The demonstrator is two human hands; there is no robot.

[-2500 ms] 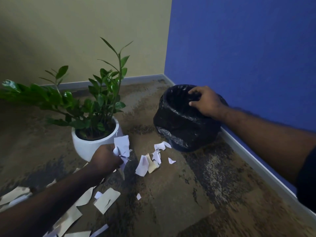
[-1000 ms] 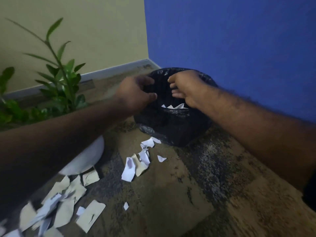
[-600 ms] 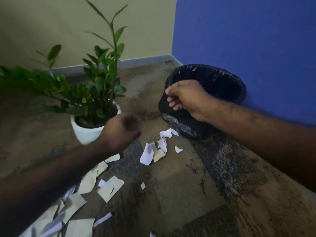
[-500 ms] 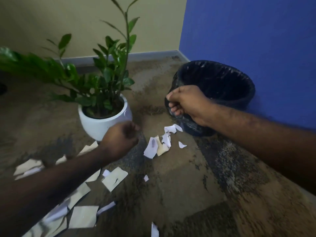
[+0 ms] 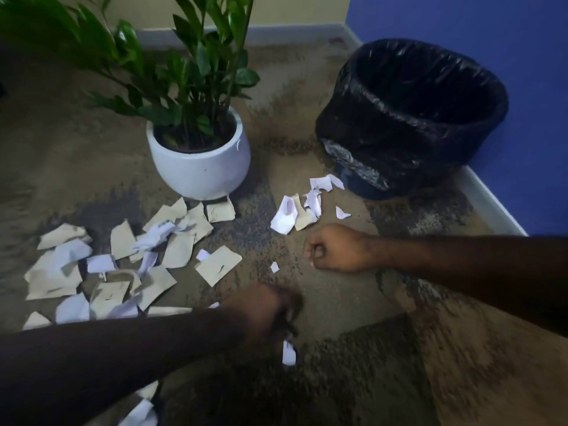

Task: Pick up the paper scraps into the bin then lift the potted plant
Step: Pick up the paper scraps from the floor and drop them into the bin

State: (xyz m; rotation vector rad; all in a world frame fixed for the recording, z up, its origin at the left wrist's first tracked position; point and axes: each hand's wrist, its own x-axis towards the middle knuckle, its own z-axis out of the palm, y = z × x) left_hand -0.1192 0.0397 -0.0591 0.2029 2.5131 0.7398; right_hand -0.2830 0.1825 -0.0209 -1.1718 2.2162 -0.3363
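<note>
A black-lined bin [image 5: 412,118] stands at the blue wall on the right. The potted plant [image 5: 196,161], green leaves in a white round pot, stands left of it. Paper scraps [image 5: 129,259] lie spread on the carpet in front of the pot, with a smaller cluster of scraps [image 5: 299,210] near the bin. My left hand [image 5: 270,312] is blurred, its fingers pointing down right over a small white scrap [image 5: 289,353]; whether it pinches the scrap is unclear. My right hand [image 5: 335,249] hovers over the carpet as a fist, with nothing visible in it.
Brown patterned carpet [image 5: 399,348] covers the floor. A pale skirting board [image 5: 488,204] runs along the blue wall on the right and along the yellow wall behind the plant. One tiny scrap [image 5: 274,267] lies between my hands.
My right hand let go of the bin's rim and came down toward me as a fist. My left hand moved from the pot down to the near white scrap. The view tilted downward.
</note>
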